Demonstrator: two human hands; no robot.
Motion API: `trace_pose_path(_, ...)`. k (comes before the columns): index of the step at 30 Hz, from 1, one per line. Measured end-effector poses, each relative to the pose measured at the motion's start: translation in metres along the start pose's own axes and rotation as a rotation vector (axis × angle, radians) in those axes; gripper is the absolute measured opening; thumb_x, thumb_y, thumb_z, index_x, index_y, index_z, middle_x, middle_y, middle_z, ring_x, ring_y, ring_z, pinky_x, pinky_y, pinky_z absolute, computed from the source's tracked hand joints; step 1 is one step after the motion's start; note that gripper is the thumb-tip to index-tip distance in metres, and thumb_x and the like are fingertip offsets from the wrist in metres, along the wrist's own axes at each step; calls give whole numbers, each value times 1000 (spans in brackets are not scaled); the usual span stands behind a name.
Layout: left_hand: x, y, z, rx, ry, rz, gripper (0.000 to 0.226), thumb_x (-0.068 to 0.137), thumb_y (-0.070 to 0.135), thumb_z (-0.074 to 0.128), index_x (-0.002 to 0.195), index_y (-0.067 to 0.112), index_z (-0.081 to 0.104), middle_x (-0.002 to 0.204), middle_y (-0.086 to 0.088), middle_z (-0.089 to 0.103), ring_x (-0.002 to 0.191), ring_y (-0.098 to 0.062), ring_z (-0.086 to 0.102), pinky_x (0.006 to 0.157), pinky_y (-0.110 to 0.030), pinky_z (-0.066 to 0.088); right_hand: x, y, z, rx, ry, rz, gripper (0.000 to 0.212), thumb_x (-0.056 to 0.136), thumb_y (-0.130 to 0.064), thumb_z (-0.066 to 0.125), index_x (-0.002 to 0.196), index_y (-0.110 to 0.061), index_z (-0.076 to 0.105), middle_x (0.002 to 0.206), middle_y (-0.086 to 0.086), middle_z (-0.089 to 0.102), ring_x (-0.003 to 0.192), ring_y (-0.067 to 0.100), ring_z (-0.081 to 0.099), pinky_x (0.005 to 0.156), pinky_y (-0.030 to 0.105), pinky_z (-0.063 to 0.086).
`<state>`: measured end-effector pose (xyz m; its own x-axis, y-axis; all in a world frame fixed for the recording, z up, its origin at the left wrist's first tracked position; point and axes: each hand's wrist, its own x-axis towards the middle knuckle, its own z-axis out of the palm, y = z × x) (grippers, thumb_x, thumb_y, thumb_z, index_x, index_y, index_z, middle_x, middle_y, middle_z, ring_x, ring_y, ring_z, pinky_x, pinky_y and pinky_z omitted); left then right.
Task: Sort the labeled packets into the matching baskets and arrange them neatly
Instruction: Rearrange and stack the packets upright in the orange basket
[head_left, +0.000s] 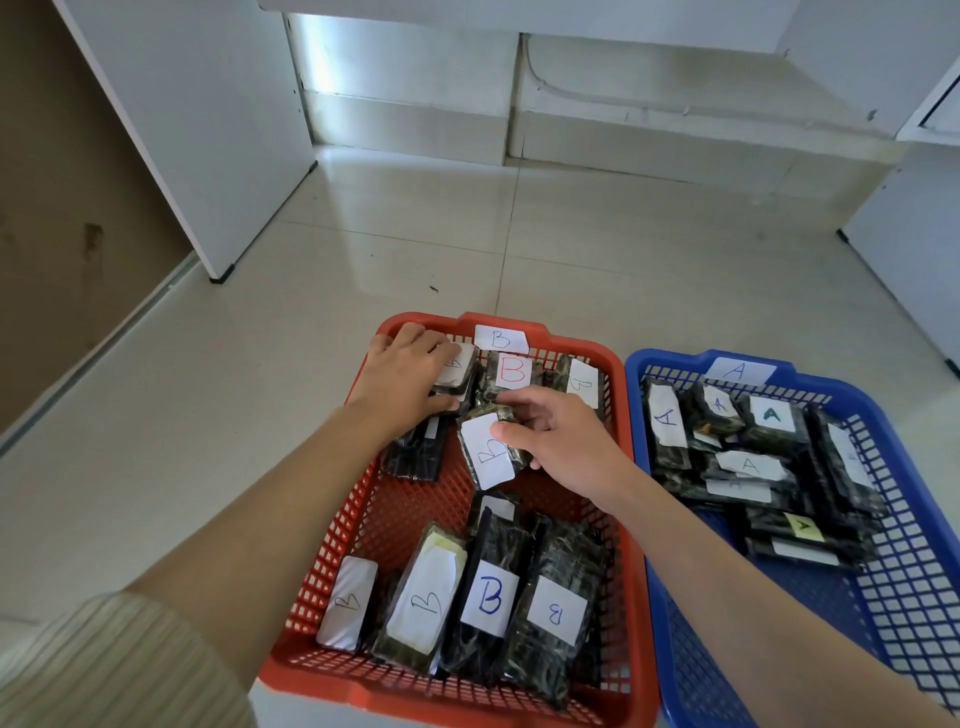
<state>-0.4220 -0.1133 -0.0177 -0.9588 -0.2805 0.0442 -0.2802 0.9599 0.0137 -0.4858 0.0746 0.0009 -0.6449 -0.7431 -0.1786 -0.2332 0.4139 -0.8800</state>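
Note:
A red basket (363, 530) tagged B holds several dark packets with white B labels. My right hand (561, 441) pinches one such B packet (485, 452) over the basket's middle. My left hand (408, 374) lies over a stack of B packets (460, 366) in the far left corner, fingers curled round its edge. A row of B packets (488, 597) leans along the near side. Right of it, a blue basket (914, 597) tagged A holds several A packets (748, 462).
Both baskets stand side by side on a pale tiled floor (208, 415). A white cabinet panel (197, 130) rises at the far left, and more white furniture (909, 260) stands at the right. A low tiled step (649, 135) runs along the back.

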Motion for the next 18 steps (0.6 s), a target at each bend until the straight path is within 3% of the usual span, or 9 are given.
trace_pose_path(3, 8, -9, -6, -52, -86, 49, 75, 81, 45, 65, 144, 30, 29, 148, 10, 33, 135, -18, 20, 106, -41, 19, 2, 2, -3, -19, 10, -2, 35, 87, -23, 66, 121, -25, 57, 106, -2, 62, 76, 5, 57, 75, 23, 48)
trace_pose_path(7, 19, -16, -18, -53, -109, 100, 79, 75, 32, 72, 142, 36, 30, 141, 9, 42, 126, -17, 25, 95, -39, 23, 3, 4, -5, -10, 11, -17, 33, 87, -25, 66, 119, -27, 59, 103, -3, 62, 75, 4, 57, 76, 23, 48)
trace_pose_path(13, 26, -11, -18, -38, -144, 107, 82, 67, 47, 74, 139, 34, 36, 126, 3, 41, 120, -19, 25, 95, -39, 22, 4, 4, -1, -19, 11, -24, 32, 86, -26, 67, 117, -27, 60, 106, -1, 63, 79, 6, 58, 76, 26, 50)
trace_pose_path(18, 22, -4, -22, -230, 37, -61, 78, 61, 63, 62, 126, 20, 48, 116, 0, 47, 116, -19, 30, 88, -35, 23, 2, 2, -4, 1, 13, -37, 31, 86, -24, 66, 117, -26, 60, 105, -2, 62, 75, 4, 57, 72, 21, 47)
